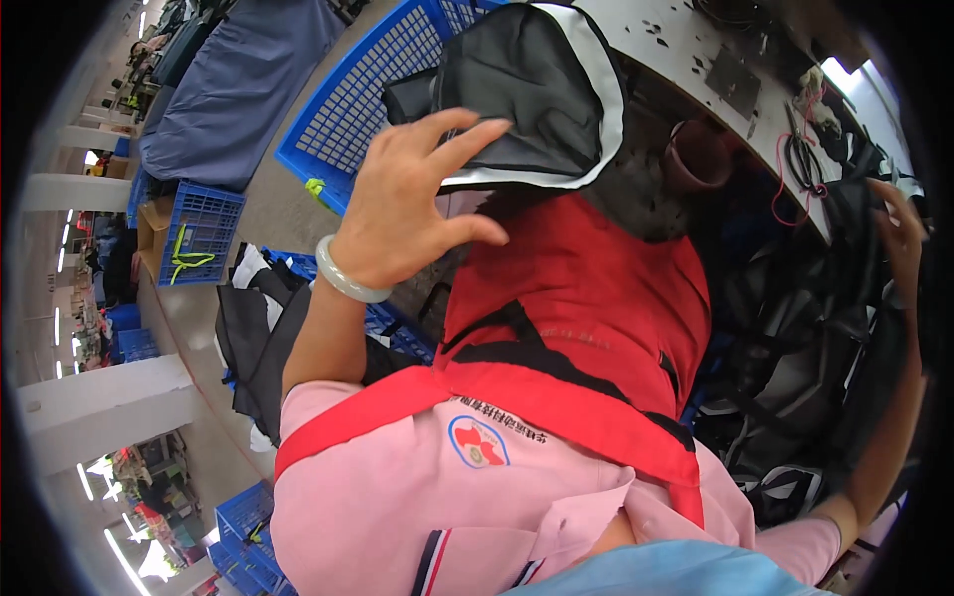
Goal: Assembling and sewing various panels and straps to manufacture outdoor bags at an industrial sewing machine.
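Note:
My left hand (402, 204) is raised in front of my body, its thumb and fingers spread with nothing between them. A pale bangle circles that wrist. Just beyond the fingers a black mesh-like fabric piece with white edging (527, 94) lies over the edge of a blue plastic crate (343, 119). Far out to the right, my right hand (899, 228) has its fingers bent at the upper end of a black fabric piece (853, 214). The picture's dark rim partly hides that grip.
A worktable (686, 50) at the upper right bears scissors (803, 159), pink thread and dark scraps. Beneath it stands a reddish bucket (696, 157). Black fabric pieces (785, 328) are heaped on my right. More fabric (263, 338) and blue crates (202, 233) are on the left.

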`<state>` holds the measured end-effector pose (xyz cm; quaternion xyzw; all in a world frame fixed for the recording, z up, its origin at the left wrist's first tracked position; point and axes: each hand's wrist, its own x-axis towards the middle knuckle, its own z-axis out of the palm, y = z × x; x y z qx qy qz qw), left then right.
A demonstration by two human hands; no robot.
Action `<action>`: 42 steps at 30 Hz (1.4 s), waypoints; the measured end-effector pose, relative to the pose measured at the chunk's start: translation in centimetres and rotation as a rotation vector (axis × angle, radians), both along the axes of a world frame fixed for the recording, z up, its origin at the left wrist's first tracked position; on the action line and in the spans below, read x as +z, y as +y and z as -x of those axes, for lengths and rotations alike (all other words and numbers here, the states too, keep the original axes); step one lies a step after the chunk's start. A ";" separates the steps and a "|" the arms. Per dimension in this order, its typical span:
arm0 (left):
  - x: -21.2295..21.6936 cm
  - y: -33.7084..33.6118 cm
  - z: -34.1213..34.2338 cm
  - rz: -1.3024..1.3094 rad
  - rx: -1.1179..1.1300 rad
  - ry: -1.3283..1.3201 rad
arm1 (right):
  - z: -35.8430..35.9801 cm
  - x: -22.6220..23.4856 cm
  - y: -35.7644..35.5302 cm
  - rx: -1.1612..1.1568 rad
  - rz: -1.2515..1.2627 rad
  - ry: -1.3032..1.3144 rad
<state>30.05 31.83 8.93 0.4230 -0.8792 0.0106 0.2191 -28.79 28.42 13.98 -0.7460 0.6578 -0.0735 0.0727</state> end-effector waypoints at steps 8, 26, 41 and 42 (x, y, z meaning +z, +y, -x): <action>-11.9 2.6 2.0 -1.203 -0.354 0.573 | -25.5 -6.6 -6.3 0.653 0.101 -0.276; -15.5 6.0 19.5 -1.720 -0.672 0.472 | -37.7 -22.7 -24.8 0.295 -0.316 0.096; -10.0 -1.7 15.1 -1.568 -0.767 0.375 | -24.9 -25.6 -18.1 0.346 -0.494 -0.323; -9.7 -4.4 14.1 -0.930 -0.731 0.348 | -26.0 -24.1 -16.0 0.337 -0.468 -0.379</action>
